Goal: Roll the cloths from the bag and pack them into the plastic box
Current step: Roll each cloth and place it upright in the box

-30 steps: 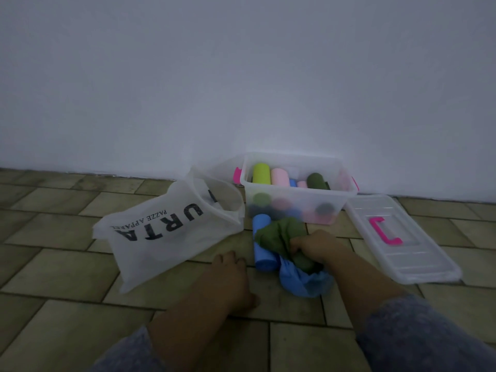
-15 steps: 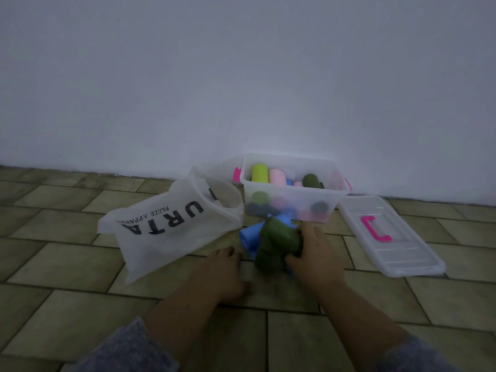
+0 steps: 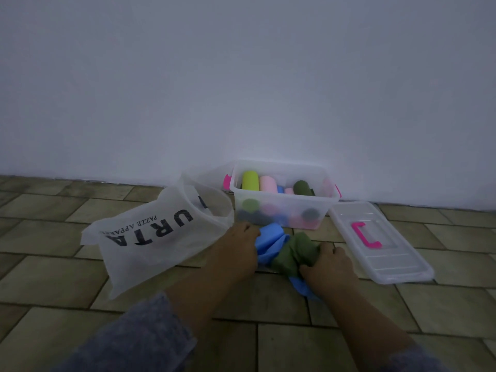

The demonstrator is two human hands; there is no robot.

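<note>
A clear plastic box [image 3: 281, 167] stands against the wall, holding several rolled cloths in green, pink, blue and dark olive. In front of it on the tiled floor lie a crumpled blue cloth [image 3: 269, 241] and an olive green cloth [image 3: 294, 253], overlapping. My left hand [image 3: 239, 248] grips the blue cloth at its left side. My right hand [image 3: 328, 267] is closed on the green cloth's right side. A white bag [image 3: 145, 237] with black lettering lies on its side to the left, mouth toward the box.
The box's clear lid [image 3: 375, 242], with a pink handle, lies flat on the floor to the right of the cloths. A white wall [image 3: 241, 89] rises directly behind the box. Grey sleeves cover both forearms.
My left hand moved from the bare floor up onto the blue cloth. My right hand shifted right with the green cloth, pulling the two cloths apart sideways.
</note>
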